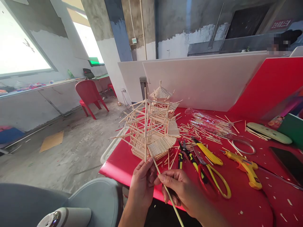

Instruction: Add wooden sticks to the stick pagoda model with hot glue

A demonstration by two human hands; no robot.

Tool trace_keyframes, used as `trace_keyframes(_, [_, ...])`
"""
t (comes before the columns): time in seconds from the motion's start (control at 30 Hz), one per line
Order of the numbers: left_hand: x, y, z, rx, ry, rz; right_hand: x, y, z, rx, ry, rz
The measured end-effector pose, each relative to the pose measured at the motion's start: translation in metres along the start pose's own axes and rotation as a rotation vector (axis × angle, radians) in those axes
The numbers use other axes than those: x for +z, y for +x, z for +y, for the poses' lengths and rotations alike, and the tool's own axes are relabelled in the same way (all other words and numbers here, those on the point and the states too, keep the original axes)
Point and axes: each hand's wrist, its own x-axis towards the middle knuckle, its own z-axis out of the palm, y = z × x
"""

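Note:
My left hand (144,175) is closed, its thumb and fingers pinching the lower end of an upright thin wooden stick (145,132) in front of a stick-built model pavilion (163,142). Between the thumb and fingers of my right hand (175,186) is a long wooden stick (172,203), slanting from the lower right up to my left fingertips. Pale sticks spread outward from the top of the upright one, overlapping the model behind; where they join it is hard to make out. A finished pointed roof (161,91) tops the model's rear part.
On the red table (248,205) lie pliers (213,176), black-and-yellow cutters (191,157), a yellow utility knife (209,153), a glue gun (245,167), loose sticks (203,126) and a phone (287,164). A grey stool (99,195) stands at lower left, beside a white cylindrical object (73,216).

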Motion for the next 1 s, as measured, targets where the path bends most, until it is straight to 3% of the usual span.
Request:
trace_keyframes(0.47, [0.001,0.001,0.0,0.012,0.025,0.024,0.0,0.0,0.0,0.001,-0.014,0.001])
trace_keyframes(0.8, [-0.005,-0.01,-0.005,0.063,0.079,0.03,-0.007,-0.017,0.006,-0.05,-0.191,-0.05])
trace_keyframes(0.9, [-0.009,-0.014,-0.014,0.089,0.144,0.038,-0.026,-0.035,0.01,-0.101,-0.324,0.051])
trace_keyframes(1.0, [-0.008,-0.018,-0.025,0.129,0.284,0.005,-0.056,-0.054,0.017,-0.195,-0.628,0.319])
